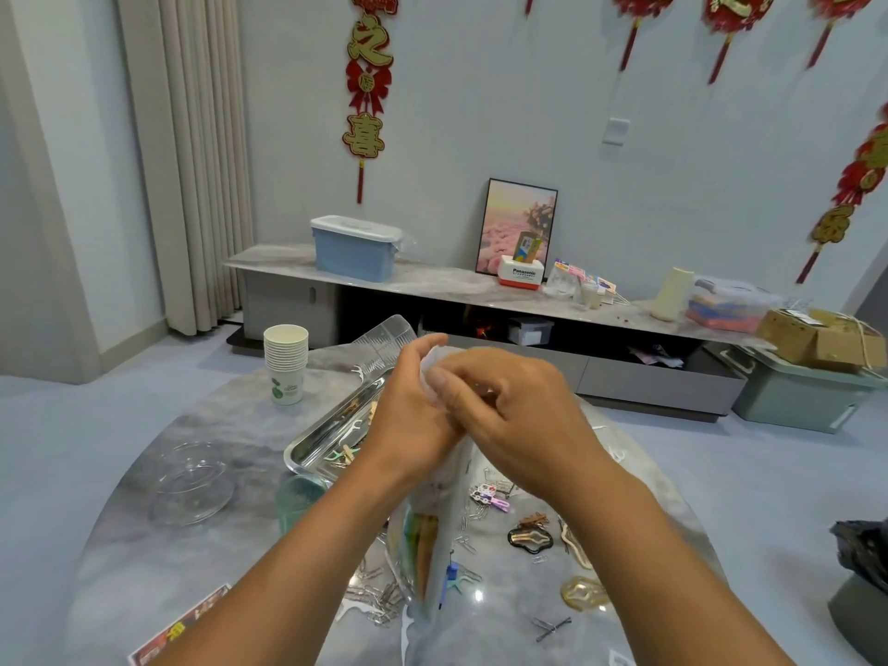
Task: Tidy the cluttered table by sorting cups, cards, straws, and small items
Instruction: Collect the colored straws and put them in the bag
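Note:
My left hand (408, 415) and my right hand (509, 406) meet above the round marble table (202, 560) and both pinch the top of a clear plastic bag (435, 535). The bag hangs down between my forearms and holds coloured straws. A stack of paper cups (286, 362) stands at the table's far left. Behind my left hand lies a metal tray (312, 444) with floss picks and clips in it. Paper clips (379, 598), hair clips (528, 538) and small pegs (490, 495) are scattered on the table under the bag.
A clear glass dish (192, 483) sits at the left, a green glass (298, 497) next to the tray, and a clear measuring cup (384, 348) beyond my hands. Printed cards (178, 632) lie at the front left edge. A long low cabinet (480, 300) runs along the wall.

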Demonstrator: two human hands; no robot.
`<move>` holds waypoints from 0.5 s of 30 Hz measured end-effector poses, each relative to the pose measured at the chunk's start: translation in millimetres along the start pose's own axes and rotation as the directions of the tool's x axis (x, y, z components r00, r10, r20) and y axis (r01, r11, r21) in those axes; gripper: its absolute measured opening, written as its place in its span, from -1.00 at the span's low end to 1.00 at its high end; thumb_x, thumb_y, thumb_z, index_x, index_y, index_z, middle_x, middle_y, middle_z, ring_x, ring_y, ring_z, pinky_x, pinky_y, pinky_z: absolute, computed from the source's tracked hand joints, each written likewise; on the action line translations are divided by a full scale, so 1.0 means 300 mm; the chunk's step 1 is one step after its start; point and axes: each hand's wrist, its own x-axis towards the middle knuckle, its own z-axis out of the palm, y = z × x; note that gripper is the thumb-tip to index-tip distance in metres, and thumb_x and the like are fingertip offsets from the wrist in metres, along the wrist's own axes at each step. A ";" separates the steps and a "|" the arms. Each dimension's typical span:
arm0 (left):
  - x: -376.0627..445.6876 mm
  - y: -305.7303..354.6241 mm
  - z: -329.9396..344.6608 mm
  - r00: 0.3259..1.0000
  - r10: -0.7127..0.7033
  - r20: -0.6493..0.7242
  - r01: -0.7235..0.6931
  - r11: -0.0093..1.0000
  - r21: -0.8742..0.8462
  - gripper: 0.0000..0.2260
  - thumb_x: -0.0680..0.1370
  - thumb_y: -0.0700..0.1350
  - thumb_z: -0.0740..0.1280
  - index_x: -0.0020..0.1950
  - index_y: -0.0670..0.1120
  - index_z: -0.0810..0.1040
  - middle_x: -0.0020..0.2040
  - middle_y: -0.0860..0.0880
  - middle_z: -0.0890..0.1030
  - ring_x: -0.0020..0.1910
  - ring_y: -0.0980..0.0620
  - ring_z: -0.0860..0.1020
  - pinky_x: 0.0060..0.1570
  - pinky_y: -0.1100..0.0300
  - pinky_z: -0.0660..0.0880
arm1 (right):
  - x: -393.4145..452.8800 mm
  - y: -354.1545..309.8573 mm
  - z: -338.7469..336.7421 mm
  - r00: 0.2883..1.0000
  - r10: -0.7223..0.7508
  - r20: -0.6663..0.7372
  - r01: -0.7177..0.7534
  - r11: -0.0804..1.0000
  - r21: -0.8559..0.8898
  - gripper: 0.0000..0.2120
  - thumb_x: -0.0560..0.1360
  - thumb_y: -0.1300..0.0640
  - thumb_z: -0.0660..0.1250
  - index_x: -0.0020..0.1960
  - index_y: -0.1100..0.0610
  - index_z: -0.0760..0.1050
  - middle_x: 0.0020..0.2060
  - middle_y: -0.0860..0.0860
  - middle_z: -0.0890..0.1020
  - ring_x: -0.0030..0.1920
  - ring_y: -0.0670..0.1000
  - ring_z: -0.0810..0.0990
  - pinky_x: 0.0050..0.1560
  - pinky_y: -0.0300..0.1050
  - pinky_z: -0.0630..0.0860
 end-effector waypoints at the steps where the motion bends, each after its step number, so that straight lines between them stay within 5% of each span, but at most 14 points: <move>1: 0.000 -0.002 0.000 1.000 0.000 -0.005 0.000 1.000 -0.001 -0.37 0.33 -0.08 0.58 0.32 0.15 0.39 0.08 0.00 0.69 0.03 0.05 0.68 0.04 -0.02 0.64 | -0.004 0.005 -0.001 0.998 -0.005 -0.058 0.006 1.000 0.022 -0.69 0.64 -0.14 0.22 0.07 -0.02 0.68 0.03 -0.12 0.70 0.07 -0.11 0.63 0.14 -0.11 0.54; 4: -0.001 0.001 -0.002 1.000 -0.008 -0.005 0.008 1.000 0.016 -0.31 0.28 0.01 0.57 0.34 0.20 0.37 0.08 0.00 0.69 0.03 0.09 0.68 0.02 0.05 0.64 | 0.002 0.014 -0.007 0.996 0.027 0.084 -0.024 0.999 -0.045 -0.53 0.67 -0.19 0.07 -0.13 0.02 0.63 -0.07 -0.08 0.71 0.03 -0.11 0.61 0.46 -0.10 0.31; 5: -0.003 0.003 -0.001 1.000 -0.008 0.001 0.008 1.000 0.018 -0.28 0.28 0.00 0.57 0.37 0.18 0.35 0.08 -0.01 0.68 0.02 0.10 0.67 0.00 0.09 0.64 | -0.002 0.016 -0.003 0.991 0.040 0.130 -0.033 0.998 -0.060 -0.51 0.68 -0.19 0.05 -0.17 0.03 0.60 -0.10 -0.07 0.70 0.01 -0.10 0.61 0.49 -0.08 0.26; 8: -0.007 0.017 -0.001 1.000 -0.004 -0.007 0.004 0.999 -0.035 -0.33 0.39 -0.27 0.56 0.39 0.04 0.36 0.05 0.01 0.66 -0.12 0.25 0.65 -0.15 0.30 0.58 | -0.009 0.017 -0.010 0.999 0.002 -0.053 -0.003 1.000 -0.018 -0.70 0.68 -0.03 0.18 0.00 -0.01 0.68 0.02 -0.15 0.70 0.13 -0.21 0.54 0.43 -0.13 0.31; 10: -0.013 0.030 -0.001 1.000 0.009 0.005 -0.009 0.999 -0.030 -0.35 0.42 -0.31 0.52 0.40 0.05 0.35 0.05 0.13 0.61 -0.16 0.33 0.63 -0.17 0.36 0.55 | -0.005 0.015 -0.020 0.998 0.029 0.061 -0.025 0.998 -0.060 -0.60 0.69 -0.08 0.11 -0.09 0.01 0.66 -0.10 -0.11 0.70 0.03 -0.14 0.56 0.45 -0.05 0.32; 12: -0.018 0.036 -0.003 1.000 0.007 0.024 -0.007 1.000 -0.003 -0.31 0.40 -0.25 0.55 0.41 0.11 0.33 0.11 0.21 0.54 -0.08 0.32 0.63 -0.11 0.33 0.57 | -0.003 0.019 -0.021 0.978 0.050 0.202 -0.035 0.996 -0.076 -0.49 0.68 -0.14 0.00 -0.16 0.05 0.61 -0.19 -0.09 0.67 -0.04 -0.11 0.58 0.50 0.00 0.21; 15: -0.016 0.039 -0.014 0.999 -0.015 0.035 0.016 1.000 -0.017 -0.25 0.30 -0.07 0.58 0.40 0.24 0.32 0.18 0.05 0.62 0.06 0.13 0.66 0.12 0.07 0.61 | -0.008 0.021 -0.041 0.991 0.030 0.129 -0.040 0.996 0.079 -0.66 0.58 0.07 0.10 0.04 -0.01 0.66 0.04 -0.20 0.68 0.16 -0.22 0.55 0.53 -0.14 0.14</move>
